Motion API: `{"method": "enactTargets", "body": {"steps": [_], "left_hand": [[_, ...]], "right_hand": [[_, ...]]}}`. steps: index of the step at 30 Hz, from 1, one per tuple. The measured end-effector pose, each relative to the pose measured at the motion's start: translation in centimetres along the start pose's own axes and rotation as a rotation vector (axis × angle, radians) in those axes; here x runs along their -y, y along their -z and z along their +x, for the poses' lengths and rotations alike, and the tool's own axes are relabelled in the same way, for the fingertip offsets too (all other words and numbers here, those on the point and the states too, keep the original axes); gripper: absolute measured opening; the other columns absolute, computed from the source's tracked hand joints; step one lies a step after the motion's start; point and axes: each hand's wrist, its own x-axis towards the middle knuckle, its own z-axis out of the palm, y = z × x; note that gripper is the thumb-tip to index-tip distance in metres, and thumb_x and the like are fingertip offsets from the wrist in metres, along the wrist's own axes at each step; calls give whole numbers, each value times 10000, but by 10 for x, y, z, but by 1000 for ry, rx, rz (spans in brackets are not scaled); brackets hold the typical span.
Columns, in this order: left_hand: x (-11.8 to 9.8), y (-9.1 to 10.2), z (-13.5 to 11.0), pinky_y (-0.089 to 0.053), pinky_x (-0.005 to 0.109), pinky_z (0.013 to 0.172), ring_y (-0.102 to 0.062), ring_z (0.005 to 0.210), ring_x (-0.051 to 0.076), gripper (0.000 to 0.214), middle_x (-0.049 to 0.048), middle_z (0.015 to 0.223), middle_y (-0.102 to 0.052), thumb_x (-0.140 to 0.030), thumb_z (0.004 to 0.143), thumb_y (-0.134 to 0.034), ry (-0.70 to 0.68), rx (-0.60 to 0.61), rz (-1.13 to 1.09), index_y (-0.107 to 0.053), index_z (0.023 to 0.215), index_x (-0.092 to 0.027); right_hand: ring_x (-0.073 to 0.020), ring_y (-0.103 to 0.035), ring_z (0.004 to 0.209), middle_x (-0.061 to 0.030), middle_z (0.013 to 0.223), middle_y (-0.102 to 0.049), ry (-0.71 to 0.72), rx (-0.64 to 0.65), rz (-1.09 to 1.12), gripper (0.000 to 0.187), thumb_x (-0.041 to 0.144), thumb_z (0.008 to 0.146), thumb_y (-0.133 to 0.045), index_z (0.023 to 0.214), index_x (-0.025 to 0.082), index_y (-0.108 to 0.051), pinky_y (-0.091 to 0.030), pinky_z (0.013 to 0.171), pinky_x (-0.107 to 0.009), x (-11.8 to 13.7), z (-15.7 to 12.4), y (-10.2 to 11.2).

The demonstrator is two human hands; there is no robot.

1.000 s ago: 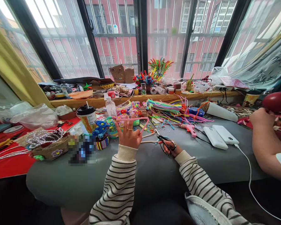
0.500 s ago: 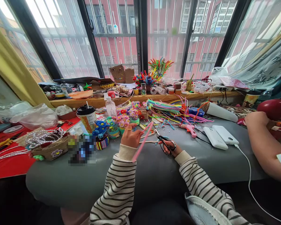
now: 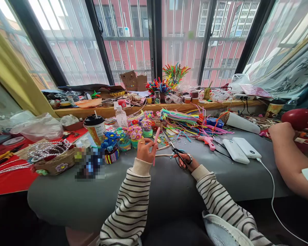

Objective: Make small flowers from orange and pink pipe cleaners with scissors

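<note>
Between the thumb and fingers of my left hand (image 3: 146, 151) is a pink pipe cleaner (image 3: 157, 135), bent and held upright above the table. My right hand (image 3: 185, 160) grips a pair of black-handled scissors (image 3: 175, 149), the blades pointing up and to the left, apart from the pipe cleaner. Just beyond my left hand stand small pots of pipe-cleaner flowers, among them pink flowers (image 3: 134, 132) and blue flowers (image 3: 110, 140). A pale stick-like strand (image 3: 164, 155) lies on the grey tabletop (image 3: 169, 184) between my hands.
A bundle of coloured pipe cleaners (image 3: 181, 118) lies at the back. To the right are a pink glue gun (image 3: 207, 141), white power banks (image 3: 236, 150) and another person's arm (image 3: 284, 153). On the left stand a drink cup (image 3: 94, 130) and a woven basket (image 3: 53, 164).
My left hand has shifted slightly right and down, and the pink pipe cleaner has turned more upright. My right hand with the scissors stays nearly in place.
</note>
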Motion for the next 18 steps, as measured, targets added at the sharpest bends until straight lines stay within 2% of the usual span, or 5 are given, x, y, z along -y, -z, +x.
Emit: {"method": "enactTargets", "body": {"steps": [2,4,10,14,18], "left_hand": [[1,1,0,-219,415,860,-341,1005,254,200,75,986,-480,-304,651,-466,36,-123,51,-590,544,-189],[5,3,0,-120,433,904,-190,1110,274,153,20,1147,-377,-277,618,-504,46,-155,2,-581,514,-194],[20,7,5,-19,380,940,-134,1147,262,162,-27,1204,-338,-173,566,-512,103,-10,-401,-537,407,-177],[33,3,7,-51,359,946,-229,1113,266,196,39,1055,-501,-181,548,-495,210,135,-901,-498,353,-163],[43,2,3,-195,459,875,-262,1095,286,153,70,1012,-521,-219,569,-423,497,301,-1513,-509,462,-151]], "right_hand": [[-33,-351,287,55,374,-429,-1,-8,2,326,352,691,-432,820,84,-568,-360,411,-189,0,0,0],[-34,-358,288,52,375,-435,-6,-14,-1,324,353,689,-435,815,87,-569,-363,409,-188,-1,1,2],[-43,-378,277,44,362,-448,-37,-6,-13,326,354,690,-435,793,79,-577,-369,400,-194,-4,4,5],[-39,-372,285,48,371,-440,-6,-16,-20,318,340,705,-421,808,79,-572,-359,404,-189,-2,2,2],[-38,-362,299,52,381,-431,4,-9,-31,317,341,702,-416,820,89,-567,-344,409,-190,2,0,-2]]}}
